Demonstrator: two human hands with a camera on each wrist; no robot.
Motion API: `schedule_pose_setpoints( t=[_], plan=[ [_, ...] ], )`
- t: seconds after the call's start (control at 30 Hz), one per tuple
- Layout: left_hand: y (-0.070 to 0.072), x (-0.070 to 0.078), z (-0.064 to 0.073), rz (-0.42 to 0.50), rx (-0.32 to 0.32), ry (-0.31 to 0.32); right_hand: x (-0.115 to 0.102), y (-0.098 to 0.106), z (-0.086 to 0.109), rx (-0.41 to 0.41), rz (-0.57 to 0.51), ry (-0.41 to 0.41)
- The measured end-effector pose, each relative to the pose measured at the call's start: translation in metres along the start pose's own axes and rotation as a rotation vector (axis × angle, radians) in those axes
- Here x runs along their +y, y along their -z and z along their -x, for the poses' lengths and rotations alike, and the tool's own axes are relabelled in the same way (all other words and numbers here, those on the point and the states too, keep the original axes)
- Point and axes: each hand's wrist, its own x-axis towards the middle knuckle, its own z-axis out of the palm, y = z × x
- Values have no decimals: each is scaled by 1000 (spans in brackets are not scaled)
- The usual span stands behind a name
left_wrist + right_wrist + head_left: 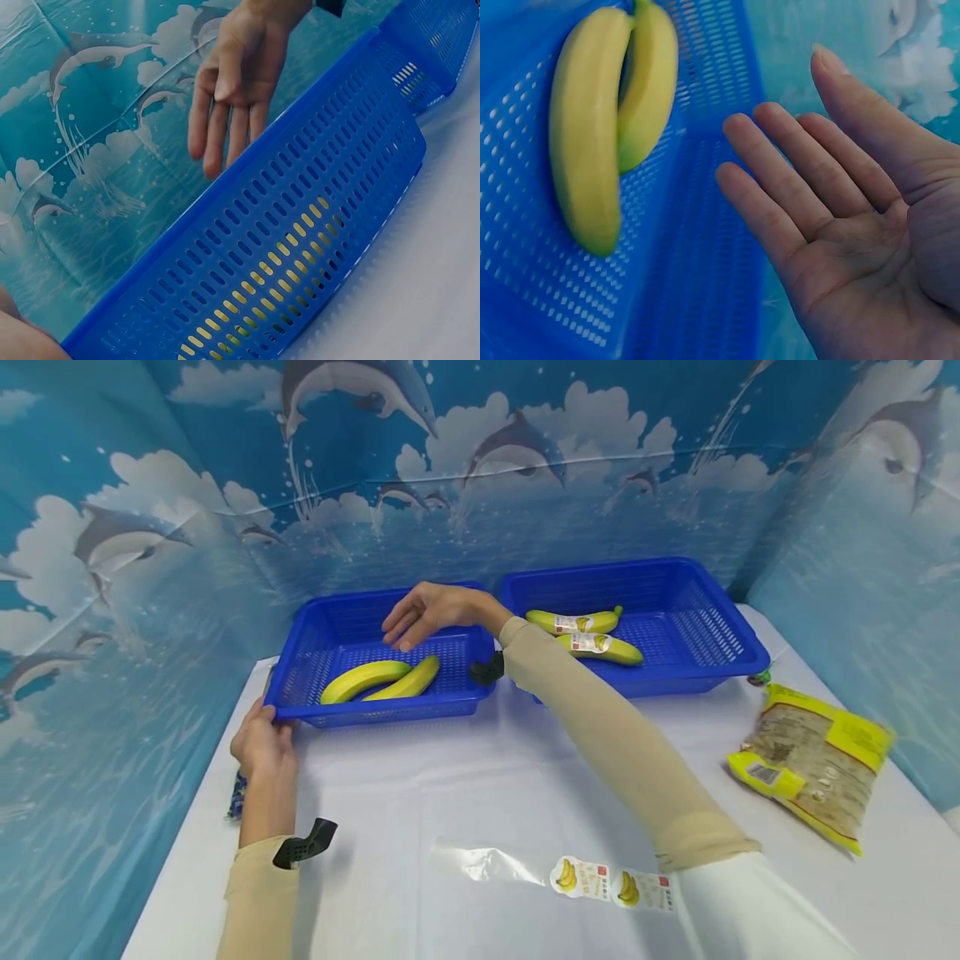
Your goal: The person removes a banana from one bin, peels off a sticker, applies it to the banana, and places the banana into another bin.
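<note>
Over the left blue basket (382, 714), my right hand (431, 614) hovers with its fingers extended and nothing in them. In the right wrist view its palm (855, 255) faces the camera. Two yellow bananas (363, 679) lie beneath it inside that basket, side by side and touching. At the basket's front left corner, my left hand (264, 745) grips the rim; part of its fingers is hidden by the corner. Only a sliver of the left hand (26, 337) shows in the left wrist view, beside the basket wall (247, 247), with yellow visible through the slots.
Another blue basket (738, 652) stands at the right with two labelled bananas (600, 647). A yellow-and-brown packet (813, 768) lies at the table's right. Banana stickers (581, 877) on a clear strip lie in front. A dark blue packet (237, 795) is partly hidden behind my left wrist.
</note>
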Motion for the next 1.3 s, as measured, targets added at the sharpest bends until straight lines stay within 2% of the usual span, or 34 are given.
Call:
schedule_pose_setpoints(
  t=[0.13, 0.33, 0.53, 0.77, 0.93, 1.1, 1.3],
  plan=[
    [0, -2, 0, -33, 0, -7, 13, 2, -11, 40, -26, -43],
    [0, 1, -1, -50, -12, -27, 23, 3, -26, 80, -37, -60],
    [-1, 2, -3, -12, -9, -23, 26, -3, -40, 100, 24, -105],
    [0, 0, -2, -43, -10, -31, 28, -10, -49, 121, 113, -171],
    [-1, -1, 0, -67, -11, -41, 28, -9, -52, 113, 145, -197],
    [-2, -1, 2, -73, -18, -40, 30, -5, -55, 106, 124, -217],
    [1, 1, 3, -79, -12, -33, 38, -7, -63, 57, 173, -247]
  ],
)
